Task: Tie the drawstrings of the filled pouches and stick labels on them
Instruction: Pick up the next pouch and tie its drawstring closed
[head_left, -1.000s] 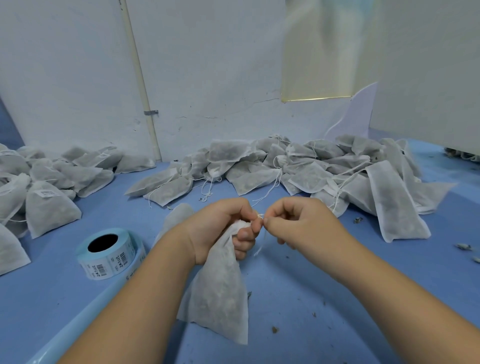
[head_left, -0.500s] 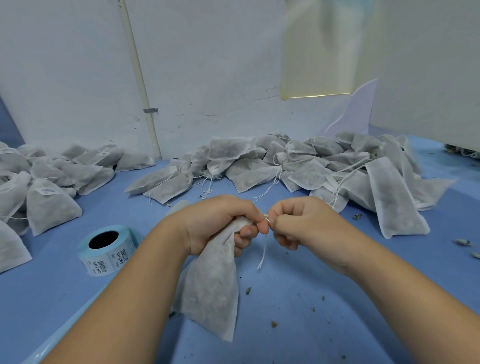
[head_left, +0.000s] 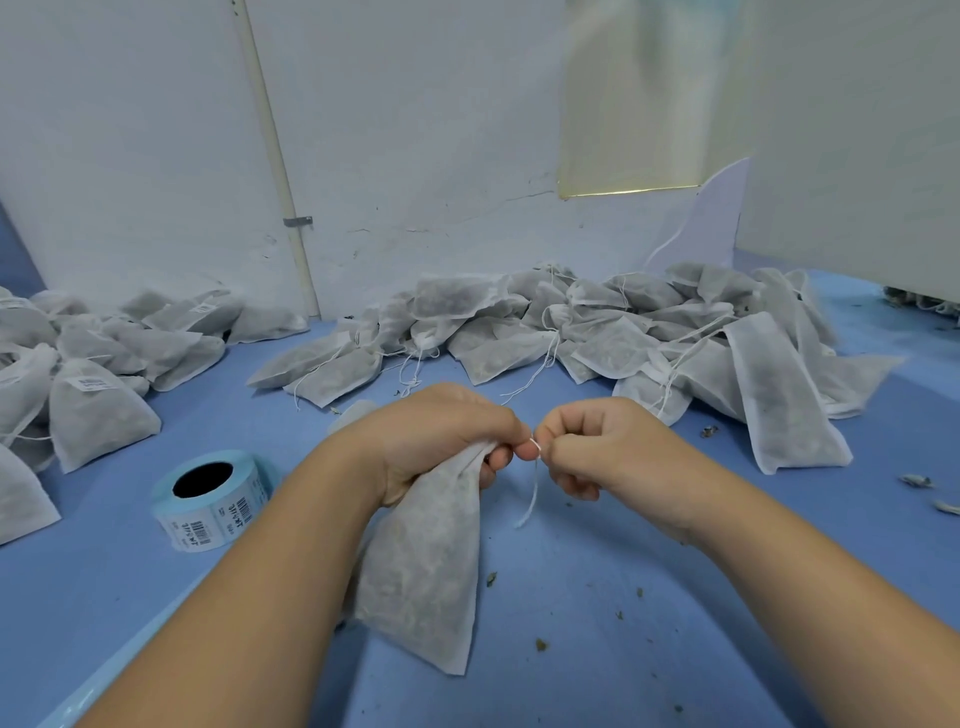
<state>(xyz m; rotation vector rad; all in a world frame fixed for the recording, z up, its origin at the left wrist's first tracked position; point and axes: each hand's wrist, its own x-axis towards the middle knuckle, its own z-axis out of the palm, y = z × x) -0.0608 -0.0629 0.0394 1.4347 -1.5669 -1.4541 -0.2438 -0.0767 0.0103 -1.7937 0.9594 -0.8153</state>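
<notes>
With left hand (head_left: 441, 441), grips gathered neck of pouch (head_left: 421, 571), long axis running from fist down toward counter (head_left: 675, 623). With right hand (head_left: 592, 447), pinches drawstring (head_left: 534, 488) just beside. Likely needs a pull rightward, away from neck.

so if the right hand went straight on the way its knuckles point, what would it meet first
Most likely the left hand, which grips the pouch at its neck. The right hand pinches the drawstring and points leftward at it, the two almost touching, though depth is hard to judge.
</notes>
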